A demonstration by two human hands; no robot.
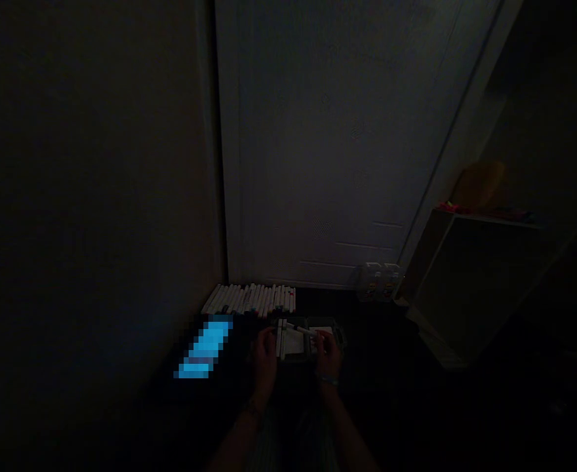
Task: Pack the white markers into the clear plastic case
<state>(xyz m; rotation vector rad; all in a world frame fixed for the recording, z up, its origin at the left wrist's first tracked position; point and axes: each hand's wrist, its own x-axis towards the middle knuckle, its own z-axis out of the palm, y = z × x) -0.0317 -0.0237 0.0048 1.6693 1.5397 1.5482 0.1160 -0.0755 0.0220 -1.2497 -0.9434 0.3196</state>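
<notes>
"Nearby?"
"A pen row [249, 299] lines the desk's [372, 337] back-left edge; a blurred screen [206, 347] glows in front; jugs [371, 286] stand back right."
"The held pen [304, 330]?"
"The right hand [328, 352] pinches it crosswise over an open case [339, 332], left end slanting back. The left hand's [265, 352] grip is too dark to tell. Inside, more pens [282, 339] lie front-to-back."

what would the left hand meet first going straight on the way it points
Probably the row of white pens ahead of the left hand, though it may brush the open box first; dim light leaves depth unclear.
</notes>
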